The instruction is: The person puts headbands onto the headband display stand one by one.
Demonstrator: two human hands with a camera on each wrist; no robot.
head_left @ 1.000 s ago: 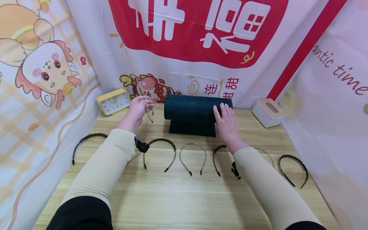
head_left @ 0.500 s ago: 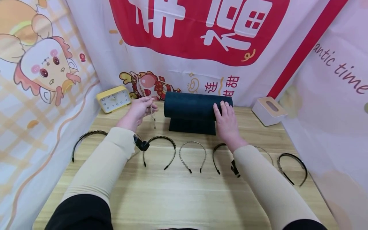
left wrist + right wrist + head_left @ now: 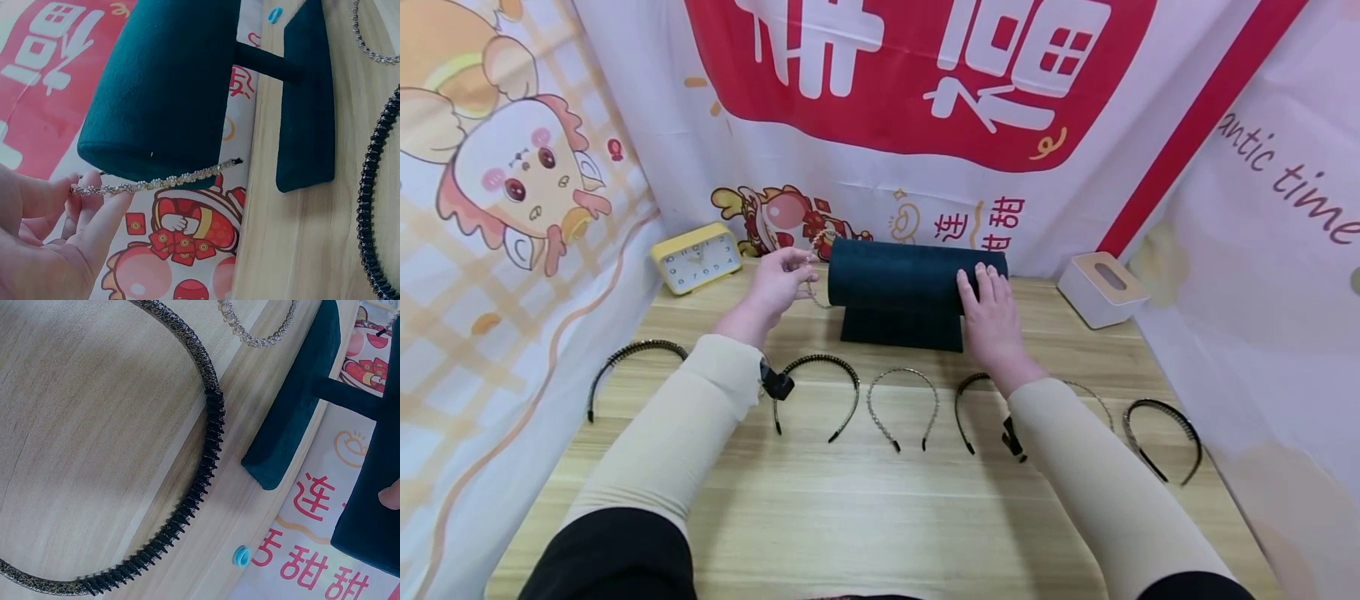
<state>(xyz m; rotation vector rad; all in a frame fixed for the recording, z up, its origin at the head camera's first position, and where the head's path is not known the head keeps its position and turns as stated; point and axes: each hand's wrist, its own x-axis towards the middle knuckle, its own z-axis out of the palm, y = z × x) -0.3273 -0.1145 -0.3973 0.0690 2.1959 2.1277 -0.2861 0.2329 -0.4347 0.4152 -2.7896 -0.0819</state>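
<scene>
My left hand (image 3: 773, 292) pinches a thin headband (image 3: 162, 183) covered in small clear beads. In the left wrist view, its black-tipped end crosses the round left end of a dark green velvet display roll (image 3: 895, 279). Whether the headband touches the roll I cannot tell. The roll lies level on a short stem above a flat velvet base (image 3: 901, 332). My right hand (image 3: 995, 329) rests on the roll's right end, fingers extended over its top; just a fingertip (image 3: 390, 496) shows in the right wrist view.
Several headbands lie in a row before the stand, among them a beaded one (image 3: 937, 408) and a ridged black one (image 3: 215, 425). A yellow clock (image 3: 696, 258) stands back left, a tissue box (image 3: 1097, 302) back right. Printed cloth walls (image 3: 1037, 200) enclose the table (image 3: 865, 517).
My left hand has shifted right with the beaded headband and turned it, bringing it to the roll's left end. My right hand has stayed on the roll.
</scene>
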